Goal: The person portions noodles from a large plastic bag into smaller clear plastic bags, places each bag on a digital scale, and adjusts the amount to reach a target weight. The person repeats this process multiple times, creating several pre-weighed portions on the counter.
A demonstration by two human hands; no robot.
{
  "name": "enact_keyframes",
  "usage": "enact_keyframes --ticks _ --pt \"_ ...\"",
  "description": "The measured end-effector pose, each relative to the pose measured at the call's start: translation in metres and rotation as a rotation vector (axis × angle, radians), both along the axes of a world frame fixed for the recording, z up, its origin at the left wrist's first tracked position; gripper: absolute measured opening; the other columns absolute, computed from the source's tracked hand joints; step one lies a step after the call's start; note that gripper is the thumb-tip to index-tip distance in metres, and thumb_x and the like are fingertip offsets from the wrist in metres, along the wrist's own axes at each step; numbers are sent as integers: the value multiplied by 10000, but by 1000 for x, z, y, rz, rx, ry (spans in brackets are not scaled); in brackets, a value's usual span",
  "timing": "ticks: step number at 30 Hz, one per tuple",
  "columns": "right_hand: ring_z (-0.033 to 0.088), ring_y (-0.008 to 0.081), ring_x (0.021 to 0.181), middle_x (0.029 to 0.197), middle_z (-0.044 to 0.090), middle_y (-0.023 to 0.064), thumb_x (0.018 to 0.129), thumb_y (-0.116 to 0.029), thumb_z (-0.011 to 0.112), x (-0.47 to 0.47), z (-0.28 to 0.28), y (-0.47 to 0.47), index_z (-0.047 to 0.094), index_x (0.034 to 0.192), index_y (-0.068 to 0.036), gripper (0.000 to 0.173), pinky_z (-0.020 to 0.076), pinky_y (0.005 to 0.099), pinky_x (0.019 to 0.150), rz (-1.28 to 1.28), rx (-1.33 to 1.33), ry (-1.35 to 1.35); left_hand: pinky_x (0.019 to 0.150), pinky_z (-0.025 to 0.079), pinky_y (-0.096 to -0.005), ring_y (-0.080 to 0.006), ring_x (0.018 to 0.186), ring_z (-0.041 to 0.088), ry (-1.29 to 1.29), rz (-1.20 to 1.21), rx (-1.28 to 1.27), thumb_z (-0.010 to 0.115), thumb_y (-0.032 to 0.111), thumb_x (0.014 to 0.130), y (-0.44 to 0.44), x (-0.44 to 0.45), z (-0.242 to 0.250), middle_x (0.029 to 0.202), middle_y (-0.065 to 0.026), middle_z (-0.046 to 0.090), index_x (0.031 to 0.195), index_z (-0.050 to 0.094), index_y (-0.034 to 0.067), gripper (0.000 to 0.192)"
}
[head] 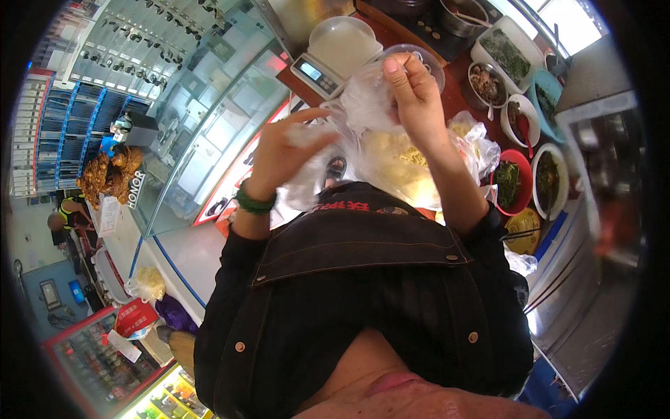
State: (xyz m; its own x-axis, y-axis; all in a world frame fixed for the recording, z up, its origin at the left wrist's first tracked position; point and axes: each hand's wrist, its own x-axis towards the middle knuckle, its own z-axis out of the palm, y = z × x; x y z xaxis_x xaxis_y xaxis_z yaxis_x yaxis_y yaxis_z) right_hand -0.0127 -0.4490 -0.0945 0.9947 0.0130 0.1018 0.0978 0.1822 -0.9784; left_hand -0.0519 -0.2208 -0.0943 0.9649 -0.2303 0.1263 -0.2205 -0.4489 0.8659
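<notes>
My right hand (419, 94) pinches the edge of a thin clear plastic bag (366, 99) between thumb and fingers. On the other side of the bag is my left hand (293, 149), slightly blurred, a green beaded bracelet (255, 199) at its wrist. Its thumb and fingers are spread, with filmy plastic close to them; no firm grip shows. Below the hands lies yellow noodle-like food (413, 156), partly covered by clear plastic. Just beyond the bag stands a digital kitchen scale (337, 55) with a pale round pan.
Bowls of food crowd the right side, among them a red bowl (515, 157), a white bowl (555, 204) and a metal bowl (479, 73). A pot (466, 23) stands farther back. Left is a glass display case (204, 141). A person (76, 214) is in the far left background.
</notes>
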Motion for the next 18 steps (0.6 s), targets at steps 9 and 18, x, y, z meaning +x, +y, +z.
enact_keyframes --ticks 9,18 --pt "547 165 1060 1238 551 83 956 -147 558 35 18 28 519 1214 -41 282 450 308 913 -169 -17 -146 640 491 -263 -97 740 626 300 5 -663 505 210 989 -10 67 -20 866 -38 688 1210 605 6 317" --pt "478 343 1241 1295 514 204 810 -104 625 55 -39 79 465 1308 -34 529 363 364 1054 -8 -523 -338 645 436 -215 -41 745 533 315 -62 -552 489 325 1006 16 85 -43 858 24 606 1099 627 4 362"
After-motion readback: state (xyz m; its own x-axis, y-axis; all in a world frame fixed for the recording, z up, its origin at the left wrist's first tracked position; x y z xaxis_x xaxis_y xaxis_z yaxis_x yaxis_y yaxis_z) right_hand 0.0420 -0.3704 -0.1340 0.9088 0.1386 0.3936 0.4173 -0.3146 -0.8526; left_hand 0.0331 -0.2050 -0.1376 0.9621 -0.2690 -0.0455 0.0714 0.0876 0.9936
